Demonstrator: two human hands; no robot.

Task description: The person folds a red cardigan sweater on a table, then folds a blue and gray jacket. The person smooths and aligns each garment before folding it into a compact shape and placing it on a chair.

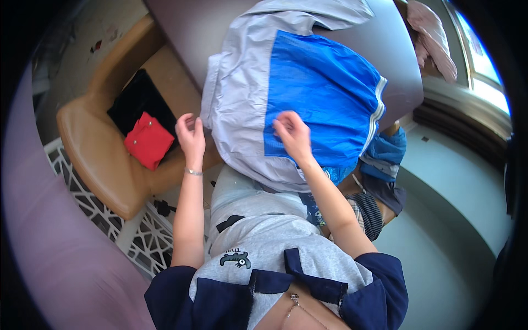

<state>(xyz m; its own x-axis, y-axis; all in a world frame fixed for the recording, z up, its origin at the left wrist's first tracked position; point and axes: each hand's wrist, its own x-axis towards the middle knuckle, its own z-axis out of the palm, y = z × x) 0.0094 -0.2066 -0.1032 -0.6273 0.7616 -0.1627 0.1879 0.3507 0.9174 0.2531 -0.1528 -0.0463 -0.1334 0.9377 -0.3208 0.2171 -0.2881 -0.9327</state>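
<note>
A light grey and blue jacket [324, 93] lies spread in front of me, its blue part on the right ending in a white striped band. One grey sleeve reaches toward the far edge. My right hand [293, 135] is over the blue part, its fingers loosely bent and apart, with nothing seen in them. Just off the jacket's left edge, my left hand [190, 137] hovers with fingers curved and spread, holding nothing. Whether my right fingertips touch the fabric cannot be made out.
The jacket rests on a smooth greyish table [192, 33]. On the left, a tan chair [82, 148] holds a folded red garment [149, 141] and a black cloth [135, 102]. Several garments [385, 154] hang or lie at the right, and a pink cloth [432, 38] is at the far right.
</note>
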